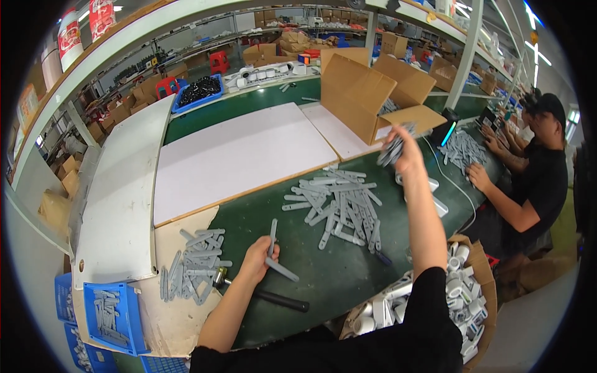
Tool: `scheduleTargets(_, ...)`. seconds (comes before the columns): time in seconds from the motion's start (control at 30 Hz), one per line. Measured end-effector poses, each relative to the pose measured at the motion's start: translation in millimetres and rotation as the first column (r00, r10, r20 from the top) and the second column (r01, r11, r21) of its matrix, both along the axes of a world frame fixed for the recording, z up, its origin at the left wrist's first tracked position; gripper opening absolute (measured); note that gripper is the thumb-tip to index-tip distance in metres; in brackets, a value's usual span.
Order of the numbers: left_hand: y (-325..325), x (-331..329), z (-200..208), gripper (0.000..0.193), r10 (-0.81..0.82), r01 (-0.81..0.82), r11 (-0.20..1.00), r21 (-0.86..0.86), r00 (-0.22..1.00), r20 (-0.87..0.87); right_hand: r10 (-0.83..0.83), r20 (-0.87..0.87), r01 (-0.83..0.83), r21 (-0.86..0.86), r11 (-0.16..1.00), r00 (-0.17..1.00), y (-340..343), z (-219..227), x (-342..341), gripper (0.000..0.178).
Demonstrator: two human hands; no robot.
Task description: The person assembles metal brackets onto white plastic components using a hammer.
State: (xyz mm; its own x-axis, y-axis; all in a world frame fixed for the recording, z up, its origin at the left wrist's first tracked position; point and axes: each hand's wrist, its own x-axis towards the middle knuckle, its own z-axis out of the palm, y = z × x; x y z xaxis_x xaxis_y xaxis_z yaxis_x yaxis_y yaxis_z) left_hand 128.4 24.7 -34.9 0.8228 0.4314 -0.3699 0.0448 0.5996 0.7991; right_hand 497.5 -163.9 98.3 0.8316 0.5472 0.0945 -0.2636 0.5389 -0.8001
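Note:
My left hand point(254, 260) is closed over the green work table, gripping grey plastic strips point(282, 270) that stick out past the fingers at different angles. My right hand point(408, 156) reaches out at the right and grips a bundle of similar grey strips point(392, 151), beside the near flap of an open cardboard box point(350, 93). Between the two hands a loose pile of grey strips point(339, 205) is spread on the table. Another heap of strips point(198, 261) lies left of my left hand, and a hammer point(280, 300) with a black handle rests below that hand.
White boards point(242, 155) cover the table's middle. Blue bins point(115, 317) stand at the lower left. A carton of white plastic parts point(463, 286) is at the lower right. On the right a co-worker point(535, 180) handles another strip pile point(461, 151). A white cable point(463, 186) crosses the table.

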Motion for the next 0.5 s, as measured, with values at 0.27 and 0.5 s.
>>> scheduleTargets(0.27,8,-22,13,0.021,0.116,-0.055,0.863,0.502,0.989,-0.092,-0.579,-0.241,0.575,-0.093,0.813,0.779,27,39,212,0.031)
scheduleTargets(0.5,5,-40,32,0.072,-0.161,0.453,-0.212,0.866,0.858,-0.488,-0.168,-0.155,0.157,-0.081,0.984,0.974,49,31,243,0.096)
